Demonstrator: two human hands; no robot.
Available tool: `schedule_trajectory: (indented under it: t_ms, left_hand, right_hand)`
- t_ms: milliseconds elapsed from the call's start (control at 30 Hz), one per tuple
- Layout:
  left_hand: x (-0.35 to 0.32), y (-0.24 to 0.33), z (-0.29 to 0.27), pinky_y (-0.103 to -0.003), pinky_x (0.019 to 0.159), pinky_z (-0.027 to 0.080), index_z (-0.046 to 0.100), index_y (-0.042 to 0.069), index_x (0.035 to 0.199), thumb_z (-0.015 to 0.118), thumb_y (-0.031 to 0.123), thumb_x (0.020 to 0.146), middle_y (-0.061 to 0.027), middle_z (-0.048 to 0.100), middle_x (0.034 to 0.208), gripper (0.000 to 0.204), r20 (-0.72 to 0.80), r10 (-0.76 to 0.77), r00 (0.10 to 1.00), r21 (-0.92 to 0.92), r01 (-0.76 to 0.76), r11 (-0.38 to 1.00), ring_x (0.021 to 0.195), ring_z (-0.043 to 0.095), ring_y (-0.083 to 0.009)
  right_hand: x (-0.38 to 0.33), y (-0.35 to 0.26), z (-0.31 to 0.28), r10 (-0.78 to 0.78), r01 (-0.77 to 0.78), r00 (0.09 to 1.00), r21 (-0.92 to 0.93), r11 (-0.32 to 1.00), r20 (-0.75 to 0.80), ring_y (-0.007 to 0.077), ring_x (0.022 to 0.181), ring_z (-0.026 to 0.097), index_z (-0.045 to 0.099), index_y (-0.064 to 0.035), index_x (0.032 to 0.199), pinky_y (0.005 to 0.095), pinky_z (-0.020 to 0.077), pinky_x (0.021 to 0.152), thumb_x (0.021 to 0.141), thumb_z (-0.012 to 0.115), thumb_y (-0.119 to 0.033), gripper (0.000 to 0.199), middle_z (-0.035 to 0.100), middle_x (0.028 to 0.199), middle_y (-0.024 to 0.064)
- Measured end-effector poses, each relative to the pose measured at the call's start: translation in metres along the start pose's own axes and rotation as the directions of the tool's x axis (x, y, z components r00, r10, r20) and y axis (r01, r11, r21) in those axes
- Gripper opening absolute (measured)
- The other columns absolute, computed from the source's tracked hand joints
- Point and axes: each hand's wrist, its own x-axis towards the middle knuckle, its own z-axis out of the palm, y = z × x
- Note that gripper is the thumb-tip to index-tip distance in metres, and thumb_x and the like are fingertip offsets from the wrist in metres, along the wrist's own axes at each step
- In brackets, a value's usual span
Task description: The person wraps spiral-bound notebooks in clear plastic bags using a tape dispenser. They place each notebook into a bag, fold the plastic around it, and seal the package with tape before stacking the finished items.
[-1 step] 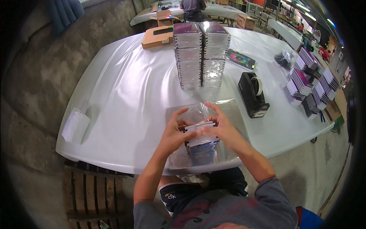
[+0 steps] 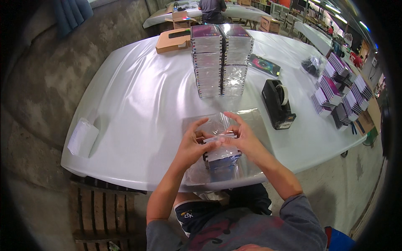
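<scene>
Slipping risk: clear glossy plastic film (image 2: 215, 123) could slide or crease if thumb pressure goes uneven; the blocky pale-and-blue bundle (image 2: 224, 162) might tilt if pushed one-sidedly.
Bundle look: pale top, blue lower side, dark marks along left edge, shiny; contents unclear.
Bundle spot: on flat transparent sheet (image 2: 258, 125), near edge of white-covered table (image 2: 138, 125).
Hands: left hand (image 2: 193, 144) and right hand (image 2: 246, 140) pinching film, thumbs meeting on top, index fingers lifted.
Beyond: black tape dispenser (image 2: 270, 98) right, tall film-wrapped stacks (image 2: 207, 60) ahead.

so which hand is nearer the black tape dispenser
Right. The right hand is left of and below the black tape dispenser in the picture; the left hand is farther left.
</scene>
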Motion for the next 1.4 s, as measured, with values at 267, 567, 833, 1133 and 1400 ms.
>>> schedule_trajectory:
  t_ms: [267,567,833,1133,1400]
  left_hand:
    - [0.001,-0.007,-0.01,-0.026,0.073,0.049,0.066,-0.005,0.104,0.076,0.013,0.077,-0.0093,0.067,0.091,0.034,0.1,-0.007,0.995,0.103,-0.003,0.995,0.083,0.06,-0.0125]
    - [0.004,-0.008,-0.001,-0.038,0.096,0.041,0.073,0.006,0.085,0.073,0.004,0.072,-0.0057,0.072,0.088,0.013,-0.037,0.494,0.869,0.44,-0.43,0.788,0.104,0.06,-0.024]
    - [-0.011,0.007,0.015,-0.041,0.09,0.029,0.062,0.014,0.111,0.074,0.015,0.071,0.0022,0.071,0.086,0.042,-0.022,0.548,0.836,0.796,-0.317,0.516,0.111,0.055,-0.0169]
    - [-0.042,0.025,0.012,-0.048,0.098,0.023,0.055,0.015,0.126,0.076,0.024,0.073,-0.008,0.065,0.115,0.058,0.201,0.364,0.91,0.868,-0.337,0.364,0.12,0.053,-0.0172]
    - [-0.048,0.009,0.021,-0.042,0.097,0.029,0.066,0.016,0.109,0.071,0.016,0.078,-0.0032,0.063,0.12,0.032,0.271,0.484,0.832,0.879,-0.418,0.227,0.117,0.056,-0.0155]
  right_hand:
    - [0.006,-0.007,-0.001,-0.034,0.036,0.999,-0.045,0.998,0.03,0.0074,0.074,0.058,0.039,-0.0036,0.136,0.0231,0.0443,0.072,0.077,0.074,-0.003,0.069,0.064,0.076,0.0017]
    - [0.003,-0.022,-0.022,0.018,0.079,0.959,-0.328,0.941,0.282,0.0135,0.103,0.056,0.062,-0.0058,0.112,0.0294,0.0437,0.09,0.078,0.074,-0.012,0.036,0.063,0.108,0.0057]
    - [-0.013,-0.032,-0.004,-0.36,0.396,0.903,-0.783,0.479,0.236,0.0261,0.116,0.052,0.07,-0.0182,0.09,0.052,0.0327,0.102,0.072,0.075,-0.018,0.018,0.052,0.128,0.0041]
    - [-0.036,-0.035,0.01,-0.427,0.334,0.829,-0.932,-0.141,0.362,0.0215,0.131,0.039,0.07,-0.0227,0.095,0.0688,0.0208,0.101,0.078,0.068,-0.023,0.017,0.042,0.141,0.002]
    - [-0.069,-0.07,-0.027,-0.279,0.343,0.913,-0.93,0.131,0.298,0.0254,0.127,0.042,0.069,-0.0205,0.103,0.0605,0.027,0.103,0.073,0.07,-0.015,0.031,0.044,0.14,0.0056]
